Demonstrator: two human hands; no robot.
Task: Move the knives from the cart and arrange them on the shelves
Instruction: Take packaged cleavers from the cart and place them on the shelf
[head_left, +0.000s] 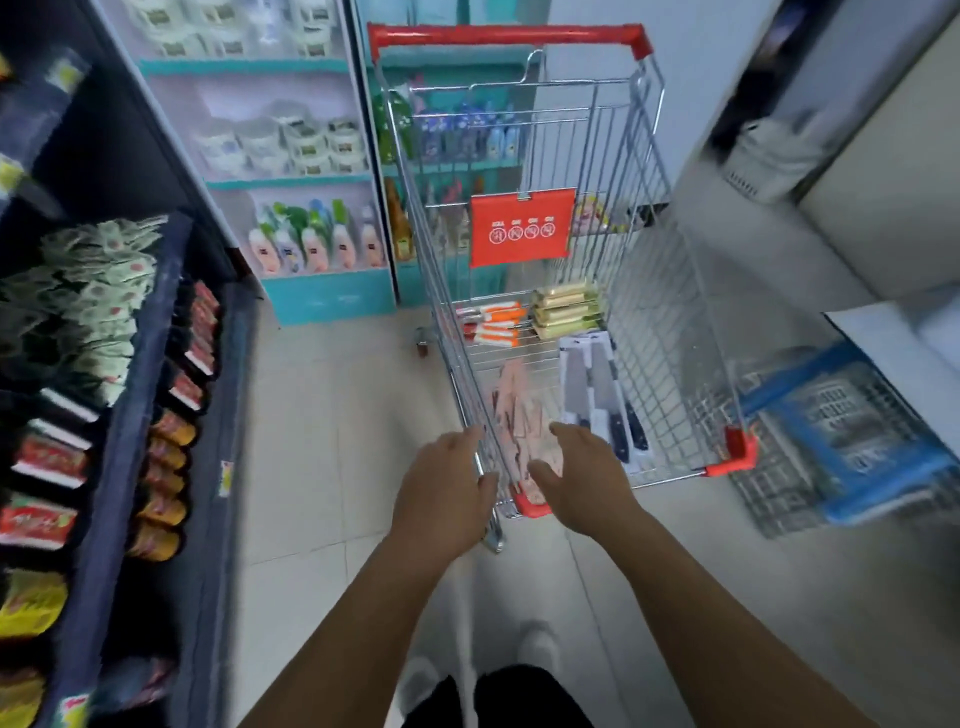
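Both hands at the cart's near corner

My left hand and right hand, grips released, flank the wire cart; carded steel knives lie inside at one o'clock, handles toward me, blades toward twelve.

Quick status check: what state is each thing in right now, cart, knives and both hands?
Cart: upright, loaded, parked in the aisle.
Black-handled knives: packaged, lying flat in the cart.
Orange-handled knives: lying at the cart's far end.
Pink pack: lying in the cart.
Left hand: open, at the cart's near corner.
Right hand: open, reaching into the cart, holding nothing.
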